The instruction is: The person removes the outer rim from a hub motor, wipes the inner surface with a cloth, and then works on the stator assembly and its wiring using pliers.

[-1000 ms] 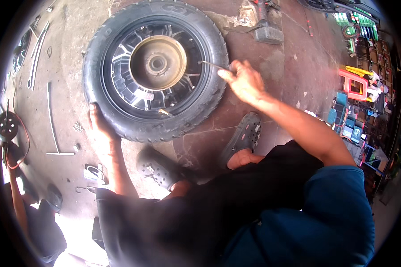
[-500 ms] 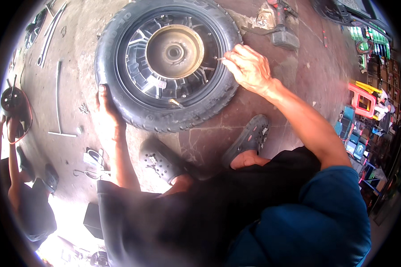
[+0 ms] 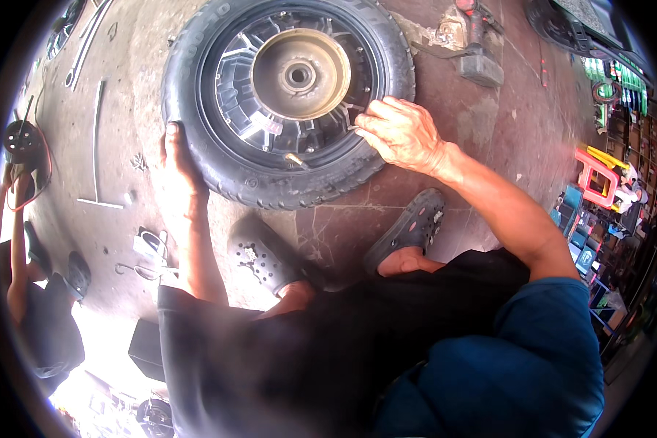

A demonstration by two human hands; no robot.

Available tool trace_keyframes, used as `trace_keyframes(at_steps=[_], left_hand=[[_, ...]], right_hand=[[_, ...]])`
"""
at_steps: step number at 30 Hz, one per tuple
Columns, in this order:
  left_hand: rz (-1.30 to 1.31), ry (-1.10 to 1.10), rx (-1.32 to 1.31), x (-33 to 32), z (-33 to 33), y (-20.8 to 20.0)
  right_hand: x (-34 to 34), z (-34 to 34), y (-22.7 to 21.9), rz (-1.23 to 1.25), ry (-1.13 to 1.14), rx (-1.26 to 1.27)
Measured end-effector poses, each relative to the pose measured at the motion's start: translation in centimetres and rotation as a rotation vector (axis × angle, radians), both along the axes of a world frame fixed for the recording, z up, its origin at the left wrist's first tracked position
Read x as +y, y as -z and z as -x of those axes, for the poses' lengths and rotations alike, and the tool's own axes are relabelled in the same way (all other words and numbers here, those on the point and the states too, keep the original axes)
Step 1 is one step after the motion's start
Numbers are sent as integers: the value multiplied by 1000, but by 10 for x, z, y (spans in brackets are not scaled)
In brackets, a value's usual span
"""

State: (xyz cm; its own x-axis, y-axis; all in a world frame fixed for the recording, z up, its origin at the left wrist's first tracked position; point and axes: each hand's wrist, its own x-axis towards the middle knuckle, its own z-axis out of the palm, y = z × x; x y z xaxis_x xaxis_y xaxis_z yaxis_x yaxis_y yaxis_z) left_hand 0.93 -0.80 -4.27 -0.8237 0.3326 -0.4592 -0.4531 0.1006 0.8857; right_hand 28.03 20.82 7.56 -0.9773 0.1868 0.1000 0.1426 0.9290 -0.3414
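Note:
A scooter-type wheel (image 3: 298, 123) lies flat on the floor in front of me: a black tyre (image 3: 230, 179) around a dark ribbed hub with a brownish round recess at its centre. A brass-coloured valve stem (image 3: 295, 158) sticks up at the near side of the rim. My left hand (image 3: 177, 179) grips the tyre's left edge, thumb up against the sidewall; its other fingers are mostly hidden or washed out by light. Over the right near part of the rim, my right hand (image 3: 401, 135) pinches a small thin metal piece, mostly covered by the fingertips, close to the hub cover's edge.
A cordless power tool (image 3: 478, 44) lies beyond the wheel to the right. Wrenches (image 3: 87, 44) and a T-shaped rod (image 3: 98, 146) lie at the left. Another person (image 3: 40, 321) crouches at the far left. A red plastic stool (image 3: 596, 179) and stocked shelves stand at the right.
My right hand has moved toward me along the rim, from the hub's right side to its lower right. The wheel appears slightly shifted right and up in view.

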Motion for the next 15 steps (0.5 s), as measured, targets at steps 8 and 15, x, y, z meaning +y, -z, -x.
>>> trace_keyframes(at_steps=[8, 15], left_hand=[[26, -23, 58, -5, 6, 14], [-68, -77, -3, -1, 1, 7]], right_hand=[[0, 1, -2, -2, 19, -20], [0, 1, -3, 8, 25, -28]])
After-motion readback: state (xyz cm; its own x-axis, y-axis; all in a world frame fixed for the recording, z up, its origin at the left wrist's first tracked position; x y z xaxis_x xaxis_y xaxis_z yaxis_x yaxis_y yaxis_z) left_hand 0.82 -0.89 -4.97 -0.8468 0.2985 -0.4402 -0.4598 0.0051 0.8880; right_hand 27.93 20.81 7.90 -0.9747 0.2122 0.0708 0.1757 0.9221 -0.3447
